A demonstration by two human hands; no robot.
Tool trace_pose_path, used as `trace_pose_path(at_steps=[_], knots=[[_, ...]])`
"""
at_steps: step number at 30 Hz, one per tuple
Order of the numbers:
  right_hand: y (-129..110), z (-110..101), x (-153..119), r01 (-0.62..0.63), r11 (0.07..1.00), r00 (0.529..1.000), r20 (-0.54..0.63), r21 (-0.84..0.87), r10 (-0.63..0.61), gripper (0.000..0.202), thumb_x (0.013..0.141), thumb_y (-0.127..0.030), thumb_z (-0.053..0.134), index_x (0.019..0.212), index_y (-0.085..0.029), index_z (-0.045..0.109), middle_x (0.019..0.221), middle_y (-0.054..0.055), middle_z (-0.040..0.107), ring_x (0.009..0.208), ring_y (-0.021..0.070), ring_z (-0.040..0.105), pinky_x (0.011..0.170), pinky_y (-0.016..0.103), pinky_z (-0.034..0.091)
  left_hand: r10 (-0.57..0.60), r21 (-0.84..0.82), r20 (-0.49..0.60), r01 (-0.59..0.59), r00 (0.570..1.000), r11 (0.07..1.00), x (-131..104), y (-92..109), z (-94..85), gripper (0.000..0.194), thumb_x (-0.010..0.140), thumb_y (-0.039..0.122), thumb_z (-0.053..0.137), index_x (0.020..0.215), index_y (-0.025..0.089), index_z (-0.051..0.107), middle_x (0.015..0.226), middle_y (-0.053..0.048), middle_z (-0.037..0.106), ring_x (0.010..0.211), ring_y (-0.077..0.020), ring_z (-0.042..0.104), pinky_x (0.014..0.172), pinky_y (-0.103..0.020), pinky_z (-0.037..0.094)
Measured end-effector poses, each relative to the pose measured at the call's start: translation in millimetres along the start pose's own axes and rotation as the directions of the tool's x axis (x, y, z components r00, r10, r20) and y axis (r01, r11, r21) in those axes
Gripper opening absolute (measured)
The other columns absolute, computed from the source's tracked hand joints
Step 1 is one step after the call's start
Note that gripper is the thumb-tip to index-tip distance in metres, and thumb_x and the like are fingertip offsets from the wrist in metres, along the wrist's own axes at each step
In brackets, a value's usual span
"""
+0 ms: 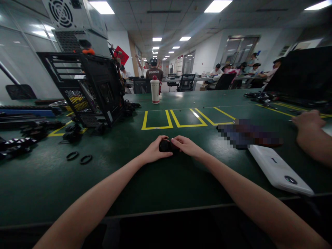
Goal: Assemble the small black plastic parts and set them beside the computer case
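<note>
roomy green tabletop (160, 186), near edge (166, 211) below — left fingers (158, 140), right fingers (181, 142) around black object (163, 146)

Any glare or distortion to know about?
Head view: ceiling lights burn white; glare marks the green table; wide-angle distortion stretches the edges; pixelation hides a patch beside the white device; the black object between left hand and right hand shows little detail.

the word "pumpkin" (154, 72) stands in pale letters across a dark brown shirt (155, 75).
</note>
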State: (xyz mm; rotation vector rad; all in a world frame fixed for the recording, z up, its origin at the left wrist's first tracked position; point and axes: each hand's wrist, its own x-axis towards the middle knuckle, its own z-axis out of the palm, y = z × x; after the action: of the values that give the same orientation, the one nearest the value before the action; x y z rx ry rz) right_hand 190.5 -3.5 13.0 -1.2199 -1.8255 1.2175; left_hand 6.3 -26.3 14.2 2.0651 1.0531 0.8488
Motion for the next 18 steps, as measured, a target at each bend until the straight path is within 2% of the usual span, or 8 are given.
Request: trace_pose_path(at_steps=[3, 6, 10, 12, 15, 18], knots=[[0.7, 1.8, -0.5, 0.011, 1.000, 1.000, 0.015, -0.027, -0.010, 0.039, 0.072, -0.052, 0.048, 0.081, -0.015, 0.056, 0.074, 0.003, 0.056, 0.066, 0.0123, 0.050, 0.059, 0.027, 0.040, 0.003, 0.012, -0.008, -0.003, 1.000, 1.000, -0.2, 0.6, 0.1, 0.063, 0.062, 0.039, 0.065, 0.115, 0.020, 0.037, 0.107, -0.007, 0.050, 0.099, -0.0210, 0.050, 0.086, -0.037, 0.040], [-1.5, 1.1, -3.3, 0.050, 0.995, 0.998, 0.043, 0.090, -0.054, 0.031, 0.069, -0.041, 0.059, 0.088, -0.016, 0.055, 0.083, 0.003, 0.058, 0.075, 0.0133, 0.053, 0.069, 0.030, 0.042, 0.001, 0.020, -0.007, -0.001, 1.000, 1.000, -0.2, 1.5, 0.1, 0.062, 0.062, 0.038, 0.065, 0.114, 0.020, 0.038, 0.108, -0.007, 0.050, 0.100, -0.0211, 0.050, 0.086, -0.037, 0.040], [-4.3, -1.2, -5.4, 0.080, 0.977, 0.992, 0.079, 0.200, -0.098, 0.037, 0.061, -0.029, 0.068, 0.092, -0.018, 0.053, 0.091, 0.003, 0.056, 0.084, 0.0140, 0.053, 0.077, 0.031, 0.043, 0.015, 0.027, -0.007, -0.015, 1.000, 1.000, 0.1, 1.9, 0.1, 0.060, 0.062, 0.037, 0.065, 0.113, 0.020, 0.038, 0.108, -0.006, 0.050, 0.100, -0.0204, 0.050, 0.086, -0.035, 0.040], [-3.7, -0.6, -4.0, 0.044, 0.980, 0.997, 0.055, 0.195, -0.056, 0.037, 0.062, -0.034, 0.066, 0.093, -0.018, 0.053, 0.090, 0.004, 0.056, 0.083, 0.0140, 0.053, 0.074, 0.030, 0.044, 0.016, 0.029, -0.011, -0.016, 1.000, 0.999, 0.4, 1.0, 0.4, 0.061, 0.063, 0.038, 0.065, 0.114, 0.019, 0.038, 0.107, -0.006, 0.050, 0.099, -0.0201, 0.050, 0.086, -0.035, 0.040], [-1.0, 2.5, -1.2, -0.016, 0.991, 1.000, 0.007, 0.130, 0.016, 0.039, 0.070, -0.049, 0.054, 0.091, -0.017, 0.053, 0.083, 0.005, 0.056, 0.072, 0.0131, 0.052, 0.061, 0.027, 0.044, 0.021, 0.025, -0.016, -0.021, 1.000, 0.999, 0.7, -1.3, 1.0, 0.062, 0.062, 0.037, 0.065, 0.115, 0.019, 0.037, 0.107, -0.007, 0.051, 0.100, -0.0204, 0.050, 0.087, -0.035, 0.039], [-0.5, 4.3, -1.8, -0.028, 0.999, 0.999, 0.028, 0.043, 0.027, 0.041, 0.073, -0.054, 0.046, 0.085, -0.016, 0.053, 0.075, 0.004, 0.054, 0.062, 0.0118, 0.050, 0.052, 0.025, 0.041, 0.032, 0.016, -0.021, -0.032, 0.999, 0.999, 0.7, -3.1, 1.4, 0.062, 0.062, 0.036, 0.065, 0.115, 0.019, 0.037, 0.109, -0.007, 0.050, 0.101, -0.0205, 0.049, 0.089, -0.036, 0.038]])
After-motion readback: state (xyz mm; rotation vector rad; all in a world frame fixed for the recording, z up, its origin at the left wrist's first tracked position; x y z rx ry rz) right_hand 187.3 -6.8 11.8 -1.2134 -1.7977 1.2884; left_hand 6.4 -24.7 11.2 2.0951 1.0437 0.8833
